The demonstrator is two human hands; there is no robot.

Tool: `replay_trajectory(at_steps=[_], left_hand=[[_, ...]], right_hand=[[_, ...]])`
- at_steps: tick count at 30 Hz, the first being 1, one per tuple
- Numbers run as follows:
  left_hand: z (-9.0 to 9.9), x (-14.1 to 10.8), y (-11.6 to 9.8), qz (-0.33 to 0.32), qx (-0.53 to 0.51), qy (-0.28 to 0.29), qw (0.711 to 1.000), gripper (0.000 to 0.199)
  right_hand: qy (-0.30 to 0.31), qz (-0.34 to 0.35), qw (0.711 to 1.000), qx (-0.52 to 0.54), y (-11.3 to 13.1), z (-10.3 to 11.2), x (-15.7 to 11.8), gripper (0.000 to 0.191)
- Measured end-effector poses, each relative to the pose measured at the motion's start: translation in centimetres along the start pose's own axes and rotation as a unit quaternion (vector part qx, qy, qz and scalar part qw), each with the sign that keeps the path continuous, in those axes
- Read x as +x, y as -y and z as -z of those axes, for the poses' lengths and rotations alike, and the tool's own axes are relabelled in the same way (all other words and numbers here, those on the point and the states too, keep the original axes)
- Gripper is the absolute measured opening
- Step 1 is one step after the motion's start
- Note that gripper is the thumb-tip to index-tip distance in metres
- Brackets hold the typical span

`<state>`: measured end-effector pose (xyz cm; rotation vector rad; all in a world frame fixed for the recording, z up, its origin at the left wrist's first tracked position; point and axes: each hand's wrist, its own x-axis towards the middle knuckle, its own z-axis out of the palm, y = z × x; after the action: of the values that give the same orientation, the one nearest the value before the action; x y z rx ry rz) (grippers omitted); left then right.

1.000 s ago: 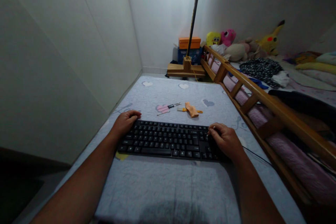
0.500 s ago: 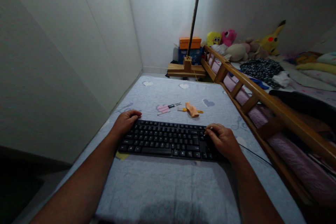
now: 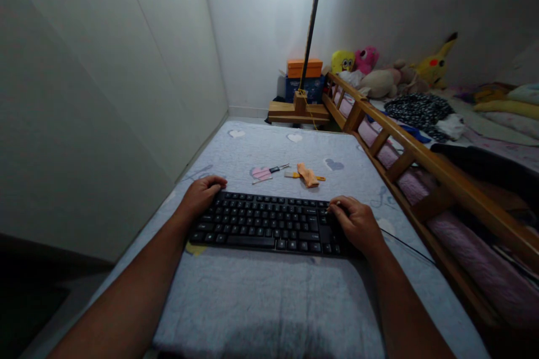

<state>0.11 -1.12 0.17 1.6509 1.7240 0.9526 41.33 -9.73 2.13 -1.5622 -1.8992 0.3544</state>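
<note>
A black keyboard lies flat on the pale blue patterned cover. At its upper left corner, my left hand is closed on the keyboard's edge. My right hand is above the right-hand keys, its fingers pinched round a thin stick with a small white tip. Beyond the keyboard lie a tool with a dark grip, another thin white stick and a yellow-handled brush with an orange cloth across it.
A wooden bed rail runs along the right side, with plush toys and bedding behind it. A white wardrobe stands at the left. At the far end are a wooden stand and an orange box. The keyboard's cable trails right.
My right hand has shifted very slightly left over the right-hand keys, with the stick still pinched. My left hand holds its place at the keyboard corner.
</note>
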Motion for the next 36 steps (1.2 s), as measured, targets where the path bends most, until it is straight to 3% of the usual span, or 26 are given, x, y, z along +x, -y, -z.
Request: replay_trajectory(at_steps=[10, 22, 36], left_hand=[[0.02, 0.07, -0.11, 0.007, -0.007, 0.003, 1.000, 0.032], [0.05, -0.06, -0.22, -0.002, -0.008, 0.000, 1.000, 0.028], [0.02, -0.08, 0.26, -0.002, -0.002, 0.007, 1.000, 0.032]], right_hand=[[-0.015, 0.002, 1.000, 0.002, -0.20, -0.20, 0.06, 0.023], [0.020, 0.010, 1.000, 0.002, 0.48, 0.39, -0.01, 0.019], [-0.014, -0.003, 1.000, 0.009, 0.19, -0.04, 0.06, 0.023]])
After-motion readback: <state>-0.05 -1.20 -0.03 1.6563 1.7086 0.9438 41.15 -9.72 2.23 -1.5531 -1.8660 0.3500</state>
